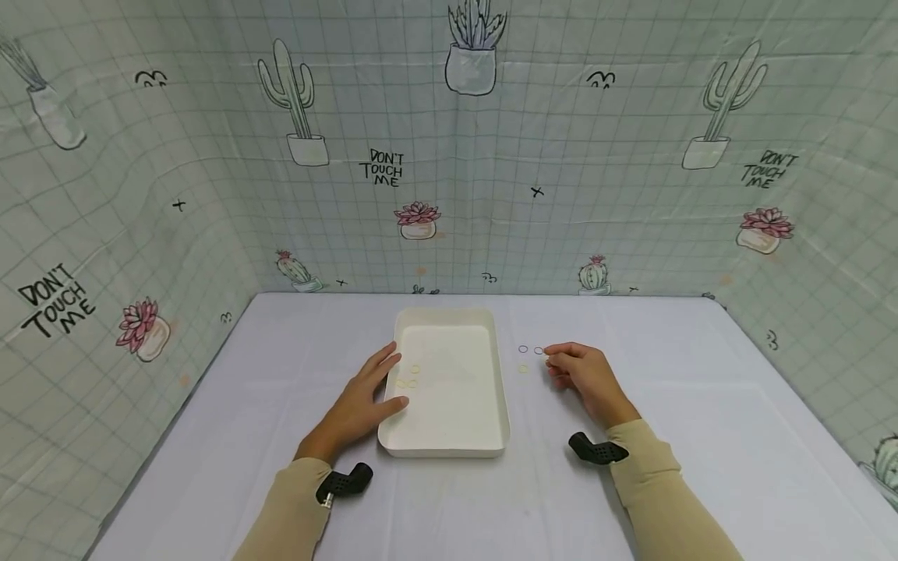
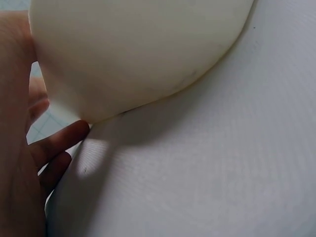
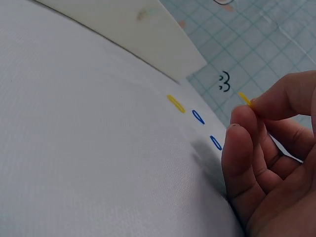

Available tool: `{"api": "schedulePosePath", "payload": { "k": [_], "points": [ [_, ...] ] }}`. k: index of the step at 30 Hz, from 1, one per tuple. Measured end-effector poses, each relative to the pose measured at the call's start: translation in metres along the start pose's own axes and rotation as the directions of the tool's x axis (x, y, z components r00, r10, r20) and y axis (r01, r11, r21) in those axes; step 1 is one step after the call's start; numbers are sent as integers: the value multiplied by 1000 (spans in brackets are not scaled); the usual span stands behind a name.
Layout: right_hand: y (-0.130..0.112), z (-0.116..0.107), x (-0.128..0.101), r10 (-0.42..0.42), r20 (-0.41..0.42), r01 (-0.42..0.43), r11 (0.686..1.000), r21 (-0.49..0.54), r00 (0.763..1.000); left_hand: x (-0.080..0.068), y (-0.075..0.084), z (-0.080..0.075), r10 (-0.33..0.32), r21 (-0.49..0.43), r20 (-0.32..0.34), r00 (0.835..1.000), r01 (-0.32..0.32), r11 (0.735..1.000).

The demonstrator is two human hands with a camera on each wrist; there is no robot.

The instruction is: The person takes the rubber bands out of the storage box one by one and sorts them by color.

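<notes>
A white rectangular tray (image 1: 449, 452) lies on the table. My left hand (image 1: 365, 401) holds its left side, thumb over the rim and fingers along the outer wall; in the left wrist view the fingertips touch the wall's lower edge. Several thin yellow rubber bands (image 1: 415, 369) lie inside the tray near that hand. To the tray's right, my right hand (image 1: 582, 378) pinches a small yellow rubber band (image 3: 245, 99) between thumb and forefinger, raised above the table. Close by on the cloth are two blue rubber bands (image 1: 523, 349) and one yellow rubber band (image 3: 176, 103).
A white cloth (image 1: 281, 343) covers the table. Cloth walls (image 1: 491, 171) with a grid and cactus drawings stand at the back and both sides. A black wrist device (image 1: 596, 449) is on my right arm, and another black device (image 1: 345, 483) is on the left.
</notes>
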State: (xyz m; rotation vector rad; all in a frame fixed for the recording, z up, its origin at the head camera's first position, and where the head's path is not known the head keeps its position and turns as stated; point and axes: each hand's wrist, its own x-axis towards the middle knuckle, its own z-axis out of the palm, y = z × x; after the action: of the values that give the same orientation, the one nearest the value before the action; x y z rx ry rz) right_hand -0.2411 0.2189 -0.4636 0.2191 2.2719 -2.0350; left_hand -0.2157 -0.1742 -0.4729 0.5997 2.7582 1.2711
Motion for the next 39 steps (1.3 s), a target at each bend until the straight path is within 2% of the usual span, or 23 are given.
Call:
{"api": "schedulePosePath", "payload": {
  "k": [4, 12, 20, 23, 29, 33, 39],
  "points": [
    [1, -1, 1, -13, 0, 13, 1000, -9, 1000, 0, 0, -1, -1, -12, -5, 1000, 1, 1000],
    [6, -6, 1, -29, -14, 27, 993, -111, 999, 3, 1, 1, 8, -9, 9, 1000, -8, 1000],
    [6, -7, 5, -60, -15, 56, 979, -197, 998, 5, -1, -2, 11, 11, -5, 1000, -11, 1000],
    [5, -2, 6, -74, -7, 69, 959, -275, 997, 5, 0, -3, 13, 7, -6, 1000, -13, 1000],
    [5, 9, 6, -147, 28, 144, 881, -452, 989, 1, 0, -2, 18, 8, -8, 1000, -18, 1000],
    [5, 14, 6, -164, 38, 162, 861, -482, 986, -1, -1, -3, 7, 11, -13, 1000, -7, 1000],
    [5, 14, 6, -156, 19, 144, 846, -514, 988, 0, -2, -1, 2, 7, -14, 1000, -2, 1000]
  ]
}}
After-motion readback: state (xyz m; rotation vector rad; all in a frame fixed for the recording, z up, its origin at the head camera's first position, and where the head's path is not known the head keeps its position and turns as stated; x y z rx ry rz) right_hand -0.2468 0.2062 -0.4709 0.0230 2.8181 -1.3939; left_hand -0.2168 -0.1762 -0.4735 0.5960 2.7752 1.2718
